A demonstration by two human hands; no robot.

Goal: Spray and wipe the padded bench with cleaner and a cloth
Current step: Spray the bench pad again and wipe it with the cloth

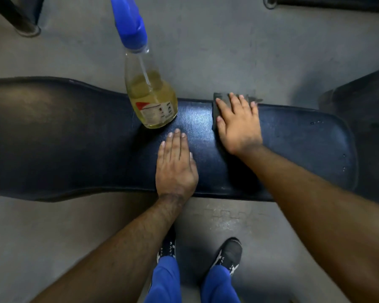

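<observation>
The padded bench (74, 138) is dark blue and runs left to right across the view. A clear spray bottle (150, 90) with yellow liquid and a blue trigger head stands upright on its far edge. My left hand (175, 165) lies flat on the pad, fingers together, holding nothing, just in front of the bottle. My right hand (239, 123) presses flat on a dark grey cloth (220, 99) at the bench's far edge; most of the cloth is hidden under the palm. A few droplets glint on the pad's right end.
Grey floor surrounds the bench. My feet in black shoes (229, 252) stand close to the near edge. A dark frame leg (24, 25) stands at the far left, more dark equipment (328, 3) at the far right, and a dark pad (368, 110) beside the bench's right end.
</observation>
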